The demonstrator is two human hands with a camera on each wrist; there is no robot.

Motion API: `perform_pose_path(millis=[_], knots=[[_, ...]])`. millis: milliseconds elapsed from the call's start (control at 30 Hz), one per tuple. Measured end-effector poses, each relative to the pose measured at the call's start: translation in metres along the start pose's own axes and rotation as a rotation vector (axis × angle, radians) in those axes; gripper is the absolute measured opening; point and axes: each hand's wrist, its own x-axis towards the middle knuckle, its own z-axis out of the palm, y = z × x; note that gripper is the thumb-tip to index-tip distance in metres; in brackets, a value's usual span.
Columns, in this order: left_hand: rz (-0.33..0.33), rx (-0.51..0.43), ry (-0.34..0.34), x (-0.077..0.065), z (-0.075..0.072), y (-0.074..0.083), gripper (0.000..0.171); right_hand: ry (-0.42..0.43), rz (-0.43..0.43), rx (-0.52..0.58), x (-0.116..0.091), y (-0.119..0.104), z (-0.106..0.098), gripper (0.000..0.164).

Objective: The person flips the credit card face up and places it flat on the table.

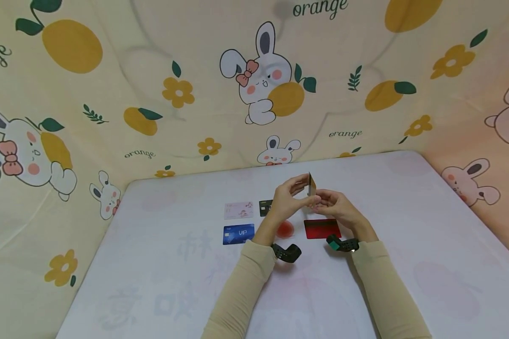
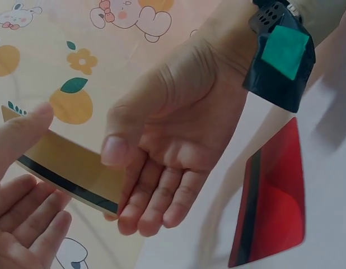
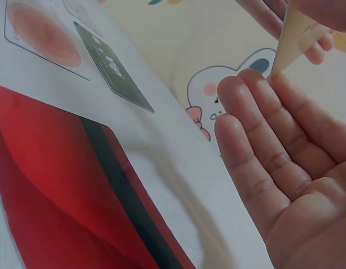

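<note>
A gold bank card (image 2: 78,162) with a dark magnetic stripe is held up over the table between both hands, nearly edge-on in the head view. My left hand (image 1: 286,198) pinches one end of it, thumb on the face towards the left wrist camera. At the other end, my right hand (image 1: 338,207) pinches it between thumb and index finger, the remaining fingers extended below. Under the right wrist lies a red card (image 1: 320,229) with a dark stripe. A pale card with a red-orange circle (image 1: 285,229) shows between the forearms.
Left of the hands, a pink card (image 1: 239,210) and a blue VIP card (image 1: 239,234) lie on the white table (image 1: 161,263). The left hand partly covers a dark green card (image 1: 265,208). A rabbit-and-orange printed cloth (image 1: 186,56) hangs behind the table.
</note>
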Motion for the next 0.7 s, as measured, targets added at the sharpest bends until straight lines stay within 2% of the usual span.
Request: perform_pose_path(millis=[167, 233, 433, 700], knots=[[0.036, 0.045, 0.003, 0.001, -0.003, 0.006, 0.06, -0.015, -0.045, 0.004, 0.001, 0.002, 0.0, 0.037], [0.047, 0.053, 0.01, 0.003, -0.003, 0.002, 0.059, -0.023, -0.062, 0.001, 0.002, 0.003, 0.0, 0.037], [0.078, 0.047, 0.051, 0.015, -0.004, -0.024, 0.058, -0.033, -0.059, -0.01, 0.005, 0.003, 0.001, 0.039], [0.12, 0.076, 0.056, 0.017, -0.005, -0.027, 0.054, -0.057, -0.055, 0.001, 0.006, -0.001, -0.002, 0.042]])
